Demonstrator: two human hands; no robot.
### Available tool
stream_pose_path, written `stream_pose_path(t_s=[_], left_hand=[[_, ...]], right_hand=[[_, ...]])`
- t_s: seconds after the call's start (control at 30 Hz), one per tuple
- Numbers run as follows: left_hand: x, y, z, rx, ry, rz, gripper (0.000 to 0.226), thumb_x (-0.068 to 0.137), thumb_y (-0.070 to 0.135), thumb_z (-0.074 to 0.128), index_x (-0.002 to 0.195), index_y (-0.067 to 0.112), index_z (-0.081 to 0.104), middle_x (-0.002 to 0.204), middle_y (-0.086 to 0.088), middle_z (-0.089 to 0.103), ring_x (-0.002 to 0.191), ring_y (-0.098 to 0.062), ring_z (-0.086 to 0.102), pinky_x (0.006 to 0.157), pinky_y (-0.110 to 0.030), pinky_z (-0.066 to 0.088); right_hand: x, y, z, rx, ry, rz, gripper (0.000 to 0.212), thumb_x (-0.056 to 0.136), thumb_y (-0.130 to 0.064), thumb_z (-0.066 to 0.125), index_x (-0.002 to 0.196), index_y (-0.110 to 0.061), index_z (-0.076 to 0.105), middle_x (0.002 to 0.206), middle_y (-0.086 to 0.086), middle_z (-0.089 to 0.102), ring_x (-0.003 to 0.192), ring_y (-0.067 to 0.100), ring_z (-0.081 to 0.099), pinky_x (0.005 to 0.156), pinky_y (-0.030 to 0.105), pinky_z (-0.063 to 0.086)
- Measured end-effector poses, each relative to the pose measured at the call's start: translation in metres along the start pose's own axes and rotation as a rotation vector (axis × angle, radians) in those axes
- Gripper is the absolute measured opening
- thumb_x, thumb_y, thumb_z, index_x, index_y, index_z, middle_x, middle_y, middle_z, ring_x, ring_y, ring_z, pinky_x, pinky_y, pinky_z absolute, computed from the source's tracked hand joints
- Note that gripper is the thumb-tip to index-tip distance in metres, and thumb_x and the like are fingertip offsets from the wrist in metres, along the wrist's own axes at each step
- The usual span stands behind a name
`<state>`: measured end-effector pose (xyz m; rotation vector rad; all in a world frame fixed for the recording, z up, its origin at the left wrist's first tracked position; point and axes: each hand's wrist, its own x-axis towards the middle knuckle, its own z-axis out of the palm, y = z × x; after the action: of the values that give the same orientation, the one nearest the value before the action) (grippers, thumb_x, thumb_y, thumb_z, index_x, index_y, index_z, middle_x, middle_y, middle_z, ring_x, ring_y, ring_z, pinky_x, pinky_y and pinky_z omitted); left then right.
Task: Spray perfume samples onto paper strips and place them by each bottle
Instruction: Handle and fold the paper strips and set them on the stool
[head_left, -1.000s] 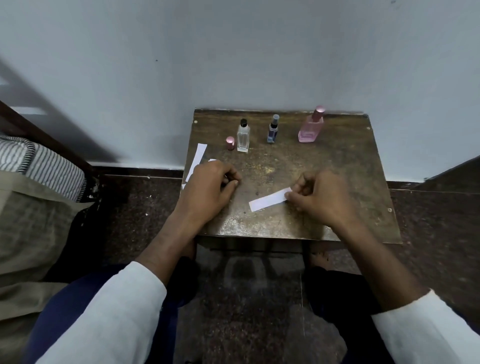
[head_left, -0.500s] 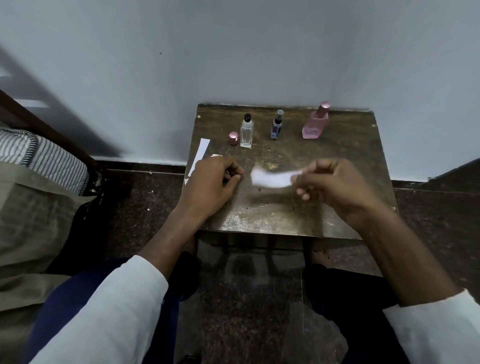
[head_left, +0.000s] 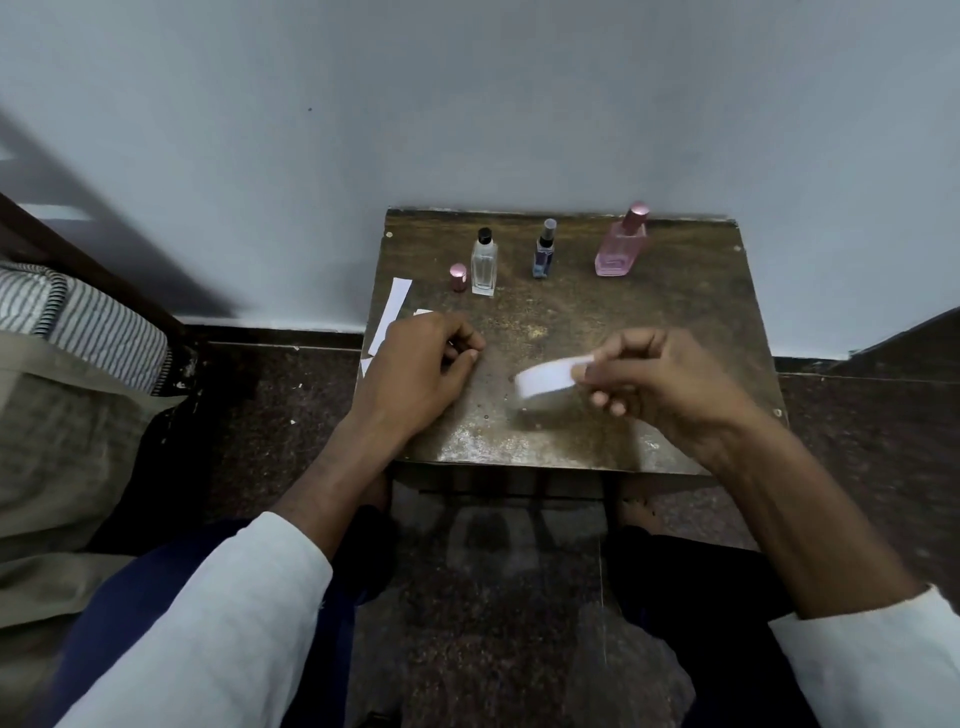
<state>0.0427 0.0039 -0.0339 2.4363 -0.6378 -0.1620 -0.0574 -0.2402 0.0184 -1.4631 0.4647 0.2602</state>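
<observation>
Three perfume bottles stand along the back of a small worn table (head_left: 670, 322): a clear one with a black nozzle (head_left: 484, 265), a small blue one (head_left: 544, 250) and a pink one (head_left: 621, 244). A pink cap (head_left: 458, 276) stands left of the clear bottle. My right hand (head_left: 660, 384) pinches a white paper strip (head_left: 545, 377), blurred, above the table's front middle. My left hand (head_left: 421, 366) rests on the table's left side with fingers curled, over spare strips (head_left: 394, 307); whether it holds one is hidden.
A pale wall rises right behind the table. A bed with striped bedding (head_left: 88, 322) and a dark frame lies at the left. Dark speckled floor (head_left: 498, 597) surrounds the table, and my knees sit just below its front edge.
My right hand picked the strip up off the table, swung it up toward the bottles, then brought it back down and nearer. The left hand stayed put.
</observation>
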Motion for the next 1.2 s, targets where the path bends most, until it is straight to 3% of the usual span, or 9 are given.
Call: stream_pose_path(t_s=[0.13,0.27,0.33,0.5,0.6,0.67,0.83,1.0,1.2], left_hand=[[0.001,0.002,0.0,0.003,0.011,0.006,0.009,0.096,0.017,0.075,0.099,0.025,0.078,0.093,0.013,0.072,0.081,-0.001,0.064,0.068,-0.004,0.038],[0.001,0.003,0.0,0.018,0.015,0.016,0.009,0.095,0.016,0.074,0.097,0.024,0.077,0.091,0.016,0.069,0.079,-0.001,0.061,0.069,-0.004,0.037],[0.001,0.001,0.0,0.014,0.015,0.016,0.01,0.094,0.015,0.075,0.097,0.025,0.077,0.089,0.018,0.067,0.077,0.004,0.061,0.069,-0.001,0.037],[0.001,0.003,0.0,0.016,0.021,0.021,0.008,0.096,0.017,0.074,0.099,0.023,0.078,0.089,0.019,0.067,0.079,0.007,0.059,0.07,-0.003,0.038],[0.0,0.002,0.0,0.017,0.014,0.036,0.011,0.095,0.016,0.073,0.1,0.024,0.078,0.093,0.016,0.069,0.08,0.006,0.059,0.07,-0.004,0.038],[0.001,0.001,0.001,0.015,0.012,0.029,0.01,0.095,0.016,0.074,0.099,0.025,0.077,0.092,0.017,0.069,0.081,0.004,0.062,0.071,-0.004,0.039],[0.001,0.001,0.002,0.015,0.018,0.03,0.008,0.095,0.017,0.075,0.098,0.024,0.077,0.089,0.018,0.068,0.079,0.006,0.061,0.069,-0.003,0.039],[0.001,0.004,0.003,0.008,0.001,0.032,0.009,0.095,0.016,0.074,0.096,0.025,0.075,0.088,0.019,0.067,0.079,0.008,0.06,0.069,-0.003,0.04],[0.001,0.007,0.002,0.01,0.019,0.037,0.018,0.093,0.014,0.075,0.09,0.03,0.069,0.086,0.019,0.067,0.075,0.009,0.056,0.073,-0.005,0.043]], right_hand=[[-0.012,-0.02,-0.007,1.025,-0.611,-0.04,0.015,0.087,0.002,0.074,0.099,-0.003,0.067,0.077,0.008,0.062,0.063,0.008,0.06,0.048,0.011,0.05],[0.0,-0.003,-0.003,-0.01,-0.069,0.046,0.013,0.077,0.001,0.083,0.074,-0.005,0.072,0.067,0.013,0.066,0.056,0.016,0.058,0.043,0.013,0.046],[-0.003,-0.002,0.0,-0.103,-0.024,0.054,0.017,0.075,0.005,0.085,0.072,-0.006,0.073,0.063,0.012,0.069,0.053,0.017,0.058,0.041,0.014,0.044],[-0.019,-0.024,-0.011,1.042,-0.659,0.009,0.021,0.085,0.012,0.068,0.101,0.005,0.057,0.079,0.019,0.065,0.06,0.01,0.057,0.05,0.015,0.052],[-0.007,-0.008,-0.004,0.072,-0.189,0.038,0.03,0.067,-0.001,0.089,0.087,0.002,0.067,0.066,0.013,0.069,0.05,0.011,0.059,0.042,0.015,0.045],[-0.01,-0.004,-0.002,-0.086,-0.116,0.029,0.017,0.065,-0.008,0.089,0.071,-0.007,0.073,0.063,0.012,0.069,0.047,0.011,0.057,0.039,0.014,0.042],[-0.025,-0.022,-0.011,1.098,-0.72,-0.002,0.013,0.086,0.012,0.071,0.092,0.003,0.064,0.08,0.016,0.064,0.063,0.017,0.066,0.047,0.013,0.05],[-0.009,0.001,0.0,-0.223,-0.054,0.079,0.017,0.071,-0.001,0.088,0.07,-0.006,0.072,0.06,0.01,0.069,0.044,0.008,0.054,0.038,0.013,0.038],[-0.021,-0.021,-0.01,1.017,-0.742,0.075,0.008,0.091,0.006,0.072,0.097,0.003,0.069,0.082,0.015,0.067,0.062,0.009,0.06,0.05,0.01,0.048]])
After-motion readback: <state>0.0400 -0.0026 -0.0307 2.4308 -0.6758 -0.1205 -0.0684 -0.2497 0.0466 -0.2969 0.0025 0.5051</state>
